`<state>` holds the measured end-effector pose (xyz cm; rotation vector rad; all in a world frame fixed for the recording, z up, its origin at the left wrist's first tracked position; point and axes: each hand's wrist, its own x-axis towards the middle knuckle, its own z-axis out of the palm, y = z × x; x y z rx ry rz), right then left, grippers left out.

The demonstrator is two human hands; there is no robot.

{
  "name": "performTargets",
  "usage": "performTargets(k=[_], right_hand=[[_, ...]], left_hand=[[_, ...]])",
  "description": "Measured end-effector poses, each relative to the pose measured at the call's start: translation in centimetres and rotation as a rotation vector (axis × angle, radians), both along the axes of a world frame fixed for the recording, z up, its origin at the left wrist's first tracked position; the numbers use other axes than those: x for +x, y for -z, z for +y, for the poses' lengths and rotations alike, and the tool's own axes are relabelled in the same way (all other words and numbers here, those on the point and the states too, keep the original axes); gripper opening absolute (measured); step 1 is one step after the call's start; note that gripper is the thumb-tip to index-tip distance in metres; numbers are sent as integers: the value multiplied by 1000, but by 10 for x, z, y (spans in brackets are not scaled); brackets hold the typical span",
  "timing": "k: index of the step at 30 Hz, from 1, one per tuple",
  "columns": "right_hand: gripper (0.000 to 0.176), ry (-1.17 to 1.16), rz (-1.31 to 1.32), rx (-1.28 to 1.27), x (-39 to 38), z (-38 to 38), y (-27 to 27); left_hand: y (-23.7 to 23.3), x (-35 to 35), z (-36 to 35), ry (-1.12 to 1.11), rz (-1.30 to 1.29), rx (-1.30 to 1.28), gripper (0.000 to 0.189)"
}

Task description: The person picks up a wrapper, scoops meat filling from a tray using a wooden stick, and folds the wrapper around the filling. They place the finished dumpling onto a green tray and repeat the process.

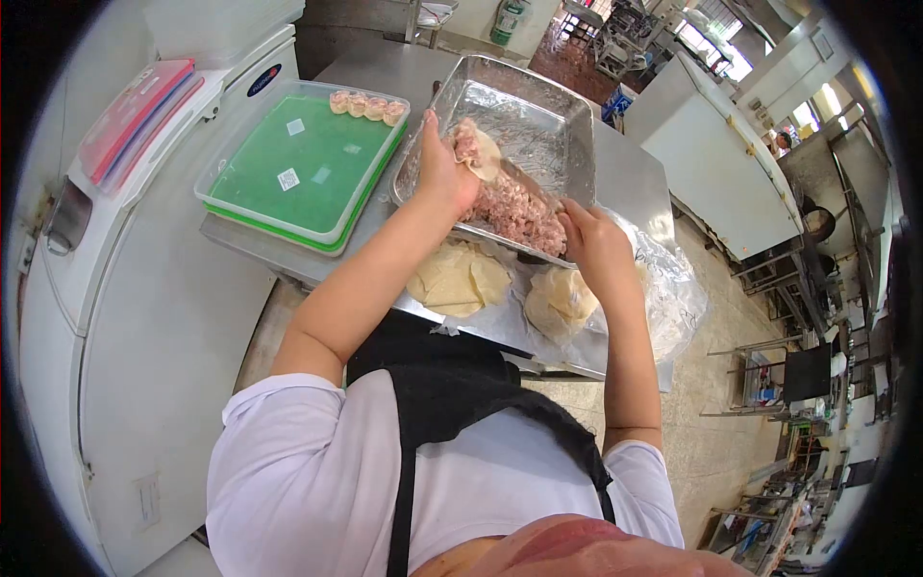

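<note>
My left hand (pixel 448 177) is closed around a round dumpling wrapper (pixel 488 162) with pink minced meat on it, above the left side of a metal tray (pixel 584 120). My right hand (pixel 598 240) grips a flat metal spatula (pixel 528 183); its blade reaches toward the wrapper, and its handle is mostly hidden by my fingers. More minced meat (pixel 519 213) is heaped along the near side of the tray. Below lie a stack of pale wrappers (pixel 460 279) and a second pile of wrappers (pixel 562 300) partly in plastic.
On the left stands a clear plastic container (pixel 207 183) with a green base and several filled dumplings (pixel 367 106) in its far corner. A plastic bag (pixel 678 288) lies at the right of the steel table (pixel 639 173). A white refrigerator (pixel 144 385) borders the left.
</note>
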<state>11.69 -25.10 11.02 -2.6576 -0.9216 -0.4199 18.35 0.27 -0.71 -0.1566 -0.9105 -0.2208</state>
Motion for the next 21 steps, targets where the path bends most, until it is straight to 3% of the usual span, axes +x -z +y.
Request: performTargets(k=[2, 4, 5, 8, 10, 14, 17, 18, 20, 21], right_hand=[[27, -50, -26, 32, 7, 7, 17], [27, -99, -49, 61, 8, 5, 18], [27, -70, -24, -64, 6, 1, 4], [27, -1, -25, -252, -11, 4, -25], [26, -87, -49, -6, -22, 13, -22], [25, -155, -44, -33, -12, 12, -12], [30, -298, 175, 287, -4, -12, -25], [30, -298, 170, 290, -4, -15, -26], [32, -141, 468, 405, -7, -22, -27], [32, -136, 469, 406, -10, -25, -29]], left_hand=[[-58, -40, -30, -679, 1019, 380, 73], [-92, -66, -42, -647, 1067, 386, 70], [-99, -71, -44, -622, 1114, 386, 67], [-88, -67, -30, -648, 1136, 422, 63], [-86, -60, -29, -624, 1061, 417, 62], [-71, -52, -19, -486, 947, 365, 53], [-95, -80, -24, -524, 808, 523, 45], [-99, -88, -24, -526, 803, 525, 45], [-102, -103, -18, -888, 404, 1100, 64], [-111, -109, -17, -1074, 221, 1259, 87]])
